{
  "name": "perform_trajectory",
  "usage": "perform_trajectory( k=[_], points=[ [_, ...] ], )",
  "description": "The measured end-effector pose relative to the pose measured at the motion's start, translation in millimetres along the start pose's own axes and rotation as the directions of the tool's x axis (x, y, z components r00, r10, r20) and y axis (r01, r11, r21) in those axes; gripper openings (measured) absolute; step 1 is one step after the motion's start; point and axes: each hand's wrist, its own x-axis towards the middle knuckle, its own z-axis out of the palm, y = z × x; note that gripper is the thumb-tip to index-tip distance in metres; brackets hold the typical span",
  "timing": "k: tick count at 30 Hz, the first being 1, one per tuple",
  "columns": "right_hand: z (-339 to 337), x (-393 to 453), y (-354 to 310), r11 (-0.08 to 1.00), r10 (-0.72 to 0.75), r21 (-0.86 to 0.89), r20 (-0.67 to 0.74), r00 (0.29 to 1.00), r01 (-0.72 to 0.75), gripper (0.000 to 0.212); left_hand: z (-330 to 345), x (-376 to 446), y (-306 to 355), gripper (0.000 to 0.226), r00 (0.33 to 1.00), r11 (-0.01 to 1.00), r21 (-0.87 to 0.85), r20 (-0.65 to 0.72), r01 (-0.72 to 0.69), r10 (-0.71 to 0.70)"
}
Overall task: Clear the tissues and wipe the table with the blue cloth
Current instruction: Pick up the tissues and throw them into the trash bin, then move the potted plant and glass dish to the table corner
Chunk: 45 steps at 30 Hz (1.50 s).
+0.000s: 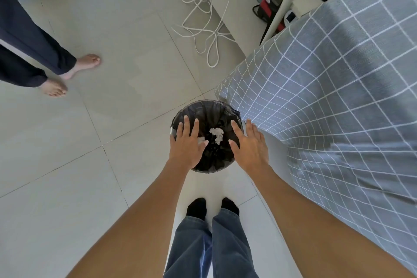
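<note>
A round bin (204, 106) lined with a black bag stands on the floor at the table's corner. Crumpled white tissues (217, 134) lie inside it, one partly hidden under my left hand. My left hand (188, 144) hovers over the bin's left side, fingers spread and palm down, holding nothing. My right hand (248, 145) hovers over the bin's right rim, also spread and empty. The table (338, 88), covered by a grey cloth with a white grid, fills the right side. No blue cloth is in view.
Another person's bare feet (74, 72) and dark trousers stand at the left on the pale tiled floor. White cables (203, 27) lie tangled on the floor beyond the bin. A white pole (286, 0) and clutter sit behind the table. My own socked feet (212, 207) are below the bin.
</note>
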Motion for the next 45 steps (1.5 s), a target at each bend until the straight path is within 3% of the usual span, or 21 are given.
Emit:
perform_trajectory(
  k=[8,18,25,36,45],
  points=[
    [-47.9,-32.9,-11.4,0.999,0.013,0.034,-0.023,1.0,-0.012,0.058,-57.3,-31.0,11.2,0.066,1.0,0.999,0.034,-0.029,0.008,-0.007],
    [-163.7,-112.9,-35.8,0.988,0.057,0.147,-0.046,0.997,-0.049,0.057,-168.5,-115.3,43.5,0.063,0.994,0.997,0.058,-0.091,-0.05,0.055],
    [-249.8,-183.4,-28.0,0.972,0.16,0.197,-0.159,0.974,-0.127,0.058,-237.4,-176.7,80.6,0.062,0.973,0.979,0.105,-0.132,-0.177,0.19],
    [-323.7,-261.3,73.7,0.875,0.457,0.329,-0.32,0.83,-0.355,0.055,-298.6,-203.6,193.9,0.066,0.854,0.855,0.276,-0.17,-0.438,0.492],
    [-309.8,-354.1,175.7,0.746,0.651,0.407,-0.279,0.706,-0.527,0.054,-271.1,-244.0,334.6,0.067,0.745,0.715,0.344,-0.065,-0.608,0.664]
  ],
)
